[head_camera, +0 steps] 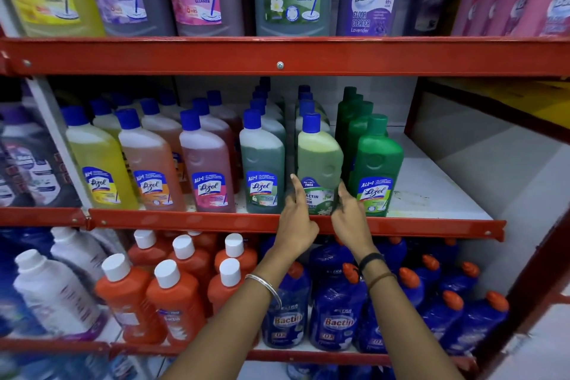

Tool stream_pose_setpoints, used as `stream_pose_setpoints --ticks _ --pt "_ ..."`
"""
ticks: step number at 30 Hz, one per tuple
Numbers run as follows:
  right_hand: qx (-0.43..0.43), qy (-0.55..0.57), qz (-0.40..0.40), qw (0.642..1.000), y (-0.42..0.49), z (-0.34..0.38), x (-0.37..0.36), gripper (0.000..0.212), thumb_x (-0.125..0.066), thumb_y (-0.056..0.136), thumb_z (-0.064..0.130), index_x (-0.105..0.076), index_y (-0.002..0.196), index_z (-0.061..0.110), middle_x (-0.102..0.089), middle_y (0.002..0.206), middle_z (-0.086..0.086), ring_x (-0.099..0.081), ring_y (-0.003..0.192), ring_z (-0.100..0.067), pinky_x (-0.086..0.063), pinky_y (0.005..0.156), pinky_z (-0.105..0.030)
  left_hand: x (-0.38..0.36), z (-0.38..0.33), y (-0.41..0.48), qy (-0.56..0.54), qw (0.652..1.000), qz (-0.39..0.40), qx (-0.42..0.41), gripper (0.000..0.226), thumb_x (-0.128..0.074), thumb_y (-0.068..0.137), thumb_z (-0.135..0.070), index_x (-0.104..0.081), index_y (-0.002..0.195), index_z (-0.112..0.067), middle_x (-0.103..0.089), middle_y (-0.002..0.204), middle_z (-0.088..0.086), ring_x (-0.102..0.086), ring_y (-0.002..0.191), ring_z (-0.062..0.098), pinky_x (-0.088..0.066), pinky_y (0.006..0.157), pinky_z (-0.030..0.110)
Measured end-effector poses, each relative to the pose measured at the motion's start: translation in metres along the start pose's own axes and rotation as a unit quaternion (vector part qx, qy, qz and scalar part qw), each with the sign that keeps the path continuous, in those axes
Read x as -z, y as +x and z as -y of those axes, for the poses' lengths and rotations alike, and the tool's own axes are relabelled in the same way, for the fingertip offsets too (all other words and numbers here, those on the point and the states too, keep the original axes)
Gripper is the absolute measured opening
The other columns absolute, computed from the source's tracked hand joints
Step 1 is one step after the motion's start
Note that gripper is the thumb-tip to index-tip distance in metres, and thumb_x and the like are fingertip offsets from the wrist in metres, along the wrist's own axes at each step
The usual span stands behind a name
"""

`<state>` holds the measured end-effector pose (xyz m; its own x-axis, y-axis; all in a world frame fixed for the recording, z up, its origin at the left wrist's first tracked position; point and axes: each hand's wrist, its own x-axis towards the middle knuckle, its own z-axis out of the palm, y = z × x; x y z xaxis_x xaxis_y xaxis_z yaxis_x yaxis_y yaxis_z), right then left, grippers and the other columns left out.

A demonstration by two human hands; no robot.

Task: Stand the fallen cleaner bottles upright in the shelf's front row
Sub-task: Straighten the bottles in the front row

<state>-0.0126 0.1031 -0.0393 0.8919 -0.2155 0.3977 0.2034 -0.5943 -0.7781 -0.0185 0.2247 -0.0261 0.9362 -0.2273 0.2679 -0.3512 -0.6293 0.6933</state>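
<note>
A light green Bactin cleaner bottle (319,160) with a blue cap stands upright in the front row of the middle shelf (191,221). My left hand (297,219) is at its lower left side, fingers extended and touching the label's edge. My right hand (350,213) is at its lower right side, fingers resting against the bottle. Neither hand wraps around it. To its left stands a dark green Lizol bottle (262,164), and to its right an opaque green Lizol bottle (377,167). Yellow, orange and pink Lizol bottles fill the row further left, all upright.
The white shelf board (431,185) lies bare right of the green bottle. Large Lizol and Bactin bottles fill the top shelf. Below stand orange bottles (172,293) and blue Bactin bottles (336,308). A red upright post (413,108) bounds the right side.
</note>
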Motion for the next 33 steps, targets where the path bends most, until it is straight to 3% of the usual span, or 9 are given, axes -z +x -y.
stream_pose_setpoints --ticks 2,4,6,8,10,15,22,25,33 --pt "-0.022 0.002 -0.009 1.0 -0.005 0.005 -0.001 0.066 -0.035 0.081 -0.009 -0.027 0.144 0.006 -0.063 0.119 -0.021 -0.061 0.101 -0.03 -0.049 0.084 -0.028 0.003 0.003 -0.003 -0.018 0.999 0.026 -0.01 0.095 -0.041 0.076 0.009 0.019 0.143 -0.02 -0.016 0.154 0.017 -0.04 0.128 0.036 -0.043 0.1 0.041" --pt "-0.045 0.009 -0.065 0.997 -0.019 0.014 -0.008 0.063 -0.036 0.082 -0.01 -0.028 0.144 0.002 -0.055 0.131 -0.022 -0.054 0.117 -0.031 -0.04 0.093 -0.023 0.011 0.011 -0.011 -0.038 0.999 0.026 -0.027 0.086 -0.039 0.077 0.011 0.001 0.147 -0.018 -0.023 0.152 0.014 -0.033 0.135 0.03 -0.032 0.108 0.032" --pt "-0.037 0.026 -0.153 0.987 -0.042 0.026 -0.022 0.059 -0.038 0.083 -0.011 -0.034 0.14 0.001 -0.045 0.143 -0.018 -0.04 0.133 -0.028 -0.025 0.108 -0.02 0.022 0.023 -0.022 -0.063 0.996 -0.05 -0.043 0.071 -0.039 0.077 0.012 -0.027 0.143 -0.011 -0.038 0.144 0.012 -0.036 0.133 0.025 -0.024 0.108 0.02" --pt "0.004 0.052 -0.199 0.979 -0.063 0.041 -0.042 0.056 -0.04 0.081 -0.012 -0.042 0.135 0.004 -0.045 0.142 -0.013 -0.038 0.133 -0.024 -0.02 0.11 -0.013 0.037 0.036 -0.032 -0.098 0.984 -0.141 -0.053 0.066 -0.04 0.074 0.013 -0.036 0.137 -0.008 -0.04 0.139 0.012 -0.036 0.131 0.023 -0.022 0.11 0.02" --pt "0.041 0.065 -0.164 0.984 -0.071 0.055 -0.063 0.058 -0.039 0.079 -0.012 -0.044 0.134 0.006 -0.046 0.141 -0.01 -0.038 0.132 -0.018 -0.017 0.107 -0.004 0.051 0.049 -0.034 -0.112 0.979 -0.16 -0.05 0.073 -0.039 0.072 0.015 -0.026 0.14 -0.006 -0.028 0.145 0.015 -0.027 0.137 0.025 -0.02 0.115 0.026" --pt "0.016 0.043 -0.013 0.999 -0.044 0.076 -0.096 0.073 -0.037 0.076 -0.015 -0.021 0.145 0.002 -0.025 0.154 -0.014 -0.022 0.143 -0.022 -0.01 0.11 -0.014 0.073 0.067 -0.017 -0.088 0.996 -0.026 -0.012 0.091 -0.043 0.073 0.014 0.01 0.144 -0.006 0.0 0.155 0.02 -0.001 0.145 0.029 -0.009 0.119 0.035" --pt "-0.004 0.039 0.025 0.999 -0.016 0.076 -0.085 0.067 -0.04 0.084 -0.008 -0.021 0.146 0.009 -0.049 0.14 -0.011 -0.047 0.125 -0.017 -0.032 0.104 -0.02 0.084 0.067 -0.002 -0.062 0.997 0.038 0.016 0.1 -0.049 0.079 0.007 0.025 0.14 -0.019 -0.017 0.148 0.021 -0.031 0.133 0.034 -0.031 0.111 0.041" --pt "-0.021 0.019 0.042 0.999 -0.016 0.072 -0.084 0.073 -0.036 0.082 -0.012 -0.016 0.148 0.012 -0.05 0.138 -0.015 -0.05 0.124 -0.025 -0.039 0.108 -0.034 0.085 0.07 -0.006 -0.049 0.998 0.037 0.018 0.098 -0.048 0.08 0.006 0.023 0.141 -0.023 -0.025 0.141 0.019 -0.035 0.129 0.033 -0.037 0.108 0.043" --pt "-0.036 0.003 0.051 0.998 -0.019 0.074 -0.078 0.075 -0.033 0.081 -0.015 -0.014 0.148 0.011 -0.049 0.137 -0.017 -0.05 0.122 -0.029 -0.043 0.104 -0.037 0.091 0.064 -0.018 -0.041 0.998 0.041 0.028 0.095 -0.047 0.083 0.005 0.022 0.142 -0.024 -0.025 0.139 0.019 -0.037 0.126 0.031 -0.037 0.099 0.032"
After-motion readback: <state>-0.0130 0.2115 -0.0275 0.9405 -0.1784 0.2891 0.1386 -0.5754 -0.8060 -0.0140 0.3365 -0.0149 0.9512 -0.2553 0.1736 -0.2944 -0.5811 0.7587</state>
